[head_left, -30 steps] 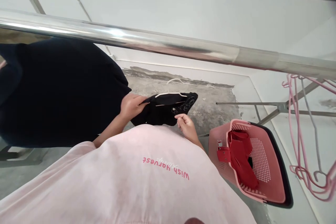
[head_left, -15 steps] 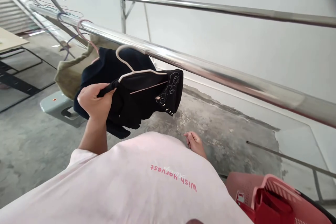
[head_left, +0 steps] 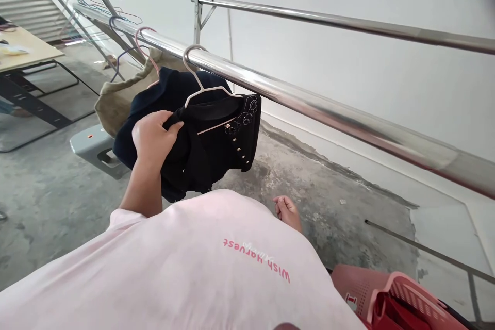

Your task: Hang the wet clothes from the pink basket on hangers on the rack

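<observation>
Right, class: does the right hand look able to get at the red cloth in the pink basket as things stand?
Probably yes: the right hand looks empty, the pink basket is on that side, and nothing visible blocks its opening above the red cloth, though the distance is hard to judge.

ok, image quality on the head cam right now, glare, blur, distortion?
Head view: glare streaks along the shiny round metal rail; folds in the black embroidered garment mostly lost in darkness; far grey corrugated panel looks soft; wide-angle stretch toward the edges, top-right corner dark; left hand reads fairly sharp.
</observation>
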Available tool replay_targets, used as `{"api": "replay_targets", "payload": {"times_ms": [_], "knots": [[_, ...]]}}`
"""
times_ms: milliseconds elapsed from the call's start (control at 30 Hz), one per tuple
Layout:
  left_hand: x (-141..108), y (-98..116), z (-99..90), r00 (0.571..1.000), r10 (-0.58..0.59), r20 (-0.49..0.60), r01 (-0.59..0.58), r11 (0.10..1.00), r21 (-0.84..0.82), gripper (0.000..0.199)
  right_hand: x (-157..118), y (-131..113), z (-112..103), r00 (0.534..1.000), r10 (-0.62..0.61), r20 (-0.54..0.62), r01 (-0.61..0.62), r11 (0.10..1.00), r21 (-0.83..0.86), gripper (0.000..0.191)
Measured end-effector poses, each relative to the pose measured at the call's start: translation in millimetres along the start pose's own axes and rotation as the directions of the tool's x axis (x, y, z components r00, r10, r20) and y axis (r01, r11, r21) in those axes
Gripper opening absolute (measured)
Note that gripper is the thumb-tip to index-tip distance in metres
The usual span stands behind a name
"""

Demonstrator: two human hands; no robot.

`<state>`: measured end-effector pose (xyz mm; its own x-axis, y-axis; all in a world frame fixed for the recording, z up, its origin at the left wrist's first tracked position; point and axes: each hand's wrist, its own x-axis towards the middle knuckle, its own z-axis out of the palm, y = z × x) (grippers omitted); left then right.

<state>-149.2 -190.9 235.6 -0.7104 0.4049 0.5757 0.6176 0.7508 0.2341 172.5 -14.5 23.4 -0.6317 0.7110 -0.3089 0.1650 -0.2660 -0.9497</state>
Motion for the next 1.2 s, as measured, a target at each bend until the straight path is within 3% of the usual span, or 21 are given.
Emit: {"api": "replay_targets", "payload": {"times_ms": [100, 167, 233, 300, 333, 400, 433, 467, 500, 567, 600, 633, 667, 800, 867, 1000, 1100, 1200], "knots": [[-3, 6, -2.7, 0.995, 0.085, -0.044, -0.087, 0.996, -0.036, 0.022, -4, 3, -3, 0.999, 0.019, -0.028, -0.019, 1.000, 0.015, 0.056], [-7, 15, -3.1, 0.979, 0.115, -0.171, -0.136, 0.983, -0.120, 0.028, -7, 6, -4, 0.999, 0.024, -0.043, -0.024, 1.000, 0.014, 0.054], [-15, 29, 0.3, 0.928, 0.142, -0.344, -0.232, 0.943, -0.239, 0.023, -10, 10, -5, 0.998, 0.019, -0.059, -0.019, 1.000, 0.011, 0.052], [-27, 48, 9.2, 0.879, 0.187, -0.438, -0.362, 0.860, -0.359, 0.015, -13, 12, -6, 0.997, 0.010, -0.078, -0.009, 1.000, 0.005, 0.050], [-34, 59, 16.1, 0.878, 0.233, -0.418, -0.413, 0.810, -0.417, 0.015, -15, 13, -6, 0.996, 0.006, -0.090, -0.006, 1.000, 0.000, 0.049], [-48, 82, 34.8, 0.873, 0.429, -0.231, -0.483, 0.700, -0.526, 0.018, -19, 14, -6, 0.994, -0.002, -0.112, 0.000, 1.000, -0.012, 0.048], [-56, 93, 46.1, 0.819, 0.566, -0.097, -0.507, 0.633, -0.586, 0.021, -21, 15, -7, 0.993, -0.004, -0.119, 0.002, 1.000, -0.017, 0.047], [-63, 104, 58.3, 0.710, 0.704, 0.021, -0.527, 0.550, -0.648, 0.024, -24, 15, -7, 0.992, -0.003, -0.124, 0.001, 1.000, -0.020, 0.047], [-69, 113, 70.6, 0.565, 0.818, 0.105, -0.537, 0.462, -0.706, 0.027, -28, 15, -8, 0.992, 0.000, -0.125, -0.002, 1.000, -0.021, 0.046], [-81, 127, 93.6, 0.285, 0.942, 0.176, -0.536, 0.308, -0.786, 0.033, -35, 15, -10, 0.992, 0.006, -0.128, -0.009, 1.000, -0.023, 0.043], [-86, 130, 103.2, 0.194, 0.965, 0.175, -0.530, 0.253, -0.810, 0.034, -39, 15, -11, 0.990, 0.008, -0.139, -0.012, 1.000, -0.025, 0.041], [-89, 132, 111.3, 0.144, 0.976, 0.162, -0.524, 0.215, -0.824, 0.034, -44, 16, -12, 0.987, 0.010, -0.158, -0.014, 1.000, -0.026, 0.038], [-92, 132, 117.7, 0.131, 0.981, 0.143, -0.521, 0.191, -0.832, 0.033, -49, 17, -13, 0.983, 0.012, -0.184, -0.018, 0.999, -0.028, 0.036], [-94, 131, 132.1, 0.211, 0.972, 0.106, -0.507, 0.201, -0.838, 0.030, -65, 20, -16, 0.946, 0.041, -0.322, -0.057, 0.998, -0.038, 0.030], [-93, 135, 136.6, 0.212, 0.974, 0.085, -0.509, 0.184, -0.841, 0.030, -72, 21, -19, 0.928, 0.040, -0.370, -0.062, 0.997, -0.048, 0.028], [-99, 154, 143.9, 0.144, 0.989, -0.039, -0.514, 0.041, -0.857, 0.026, -84, 22, -25, 0.911, 0.030, -0.411, -0.056, 0.997, -0.051, 0.025], [-106, 170, 146.9, 0.061, 0.987, -0.148, -0.518, -0.096, -0.850, 0.023, -90, 26, -30, 0.896, 0.029, -0.443, -0.083, 0.991, -0.103, 0.024], [-112, 182, 148.1, 0.000, 0.983, -0.186, -0.507, -0.160, -0.847, 0.024, -95, 37, -41, 0.881, 0.001, -0.472, -0.115, 0.970, -0.214, 0.023]]}}
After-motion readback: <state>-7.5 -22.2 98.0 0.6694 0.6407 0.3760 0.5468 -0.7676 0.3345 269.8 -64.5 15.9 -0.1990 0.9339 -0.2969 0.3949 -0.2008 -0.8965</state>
